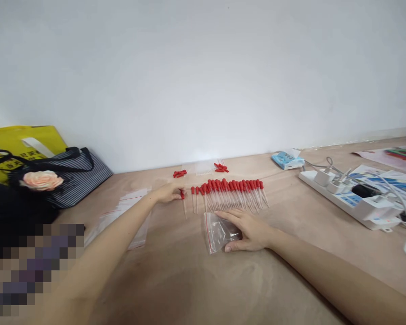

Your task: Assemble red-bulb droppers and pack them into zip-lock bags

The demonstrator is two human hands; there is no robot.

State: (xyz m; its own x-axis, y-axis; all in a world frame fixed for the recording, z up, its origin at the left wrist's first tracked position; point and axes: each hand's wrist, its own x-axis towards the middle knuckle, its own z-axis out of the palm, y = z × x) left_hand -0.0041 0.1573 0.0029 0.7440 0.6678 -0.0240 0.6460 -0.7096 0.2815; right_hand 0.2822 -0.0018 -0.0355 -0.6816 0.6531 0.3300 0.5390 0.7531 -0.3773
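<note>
A glass dropper with a red rubber bulb [185,208] is pinched at its bulb by my left hand [169,192], its thin clear tube pointing toward me. Just right of it lies a row of similar red-bulbed droppers [228,192], side by side with bulbs toward the wall. In front of that row, a clear zip bag with a red seal line [218,232] lies flat. My right hand [250,229] rests at the bag's right side, thumb and fingers spread apart over its edge.
Loose red bulbs [221,168] lie in two small piles by the wall. More clear zip bags [131,198] are under my left forearm. A striped bag [77,174] stands left. To the right are a tissue pack [287,160] and a power strip [341,196] with plugs and cables.
</note>
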